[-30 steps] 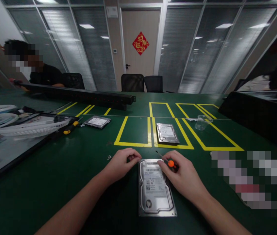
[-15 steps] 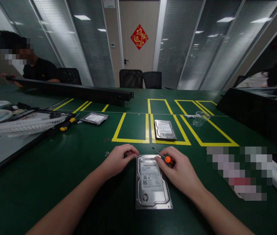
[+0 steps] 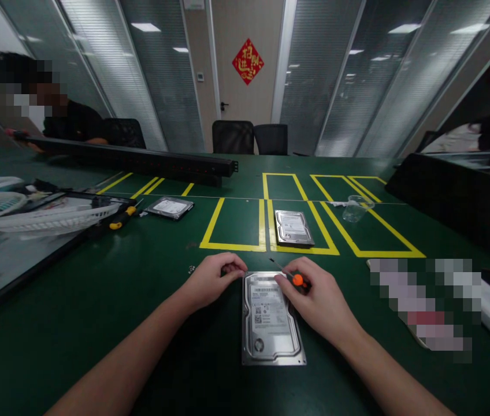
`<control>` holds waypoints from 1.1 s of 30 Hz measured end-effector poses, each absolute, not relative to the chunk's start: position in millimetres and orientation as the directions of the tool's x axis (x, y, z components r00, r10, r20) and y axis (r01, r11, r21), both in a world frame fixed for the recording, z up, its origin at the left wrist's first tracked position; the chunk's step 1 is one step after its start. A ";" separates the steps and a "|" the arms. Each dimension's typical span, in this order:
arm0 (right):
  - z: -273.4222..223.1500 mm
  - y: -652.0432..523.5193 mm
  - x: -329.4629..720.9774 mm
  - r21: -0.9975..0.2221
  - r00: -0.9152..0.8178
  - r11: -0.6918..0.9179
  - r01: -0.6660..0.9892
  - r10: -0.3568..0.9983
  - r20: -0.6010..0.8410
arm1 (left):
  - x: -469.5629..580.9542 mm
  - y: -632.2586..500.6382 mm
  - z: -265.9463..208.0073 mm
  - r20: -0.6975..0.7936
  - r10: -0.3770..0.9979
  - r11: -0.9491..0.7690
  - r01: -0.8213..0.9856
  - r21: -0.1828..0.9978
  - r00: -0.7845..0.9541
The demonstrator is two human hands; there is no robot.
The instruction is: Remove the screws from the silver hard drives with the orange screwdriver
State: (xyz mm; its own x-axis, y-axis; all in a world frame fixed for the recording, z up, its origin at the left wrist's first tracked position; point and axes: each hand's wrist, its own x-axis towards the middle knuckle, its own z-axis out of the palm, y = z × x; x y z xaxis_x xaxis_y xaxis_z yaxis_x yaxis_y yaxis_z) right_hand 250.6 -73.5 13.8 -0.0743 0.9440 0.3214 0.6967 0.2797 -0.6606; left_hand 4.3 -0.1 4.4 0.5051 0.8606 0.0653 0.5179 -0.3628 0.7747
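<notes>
the right hand (image 3: pixel 319 287) grips an orange-ended screwdriver (image 3: pixel 298 280) by the near hard drive (image 3: pixel 271 323) — the left hand (image 3: pixel 211 280) curls at its corner — holding or not, i can't tell.

the head-worn camera looks forward and down across the green table (image 3: pixel 349 294). it sits near, above the closest hard drive (image 3: pixel 273 329), facing the wooden door (image 3: pixel 251 107).

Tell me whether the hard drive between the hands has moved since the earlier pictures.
No: the hard drive shows no visible shift in any direction against the yellow tape just beyond it on the table.
</notes>
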 end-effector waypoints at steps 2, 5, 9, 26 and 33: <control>14.0 -73.6 250.5 -0.659 -0.077 0.283 0.697 0.943 0.323 | 4.5 -0.5 5.2 0.075 0.861 -0.368 0.515 0.774 0.503; 13.9 -73.7 250.4 -0.655 -0.076 0.285 0.700 0.942 0.328 | 4.7 -0.6 5.6 0.082 0.861 -0.368 0.503 0.782 0.503; 13.1 -73.7 250.6 -0.649 -0.073 0.278 0.708 0.943 0.325 | 4.1 -0.7 5.1 0.077 0.858 -0.364 0.495 0.789 0.508; 14.1 -73.5 249.9 -0.654 -0.069 0.276 0.704 0.944 0.323 | 2.5 1.1 2.0 0.096 0.848 -0.390 0.491 0.779 0.522; 16.5 -75.4 249.3 -0.657 -0.059 0.263 0.706 0.947 0.315 | 1.8 2.6 -1.2 0.059 0.864 -0.322 0.458 0.829 0.500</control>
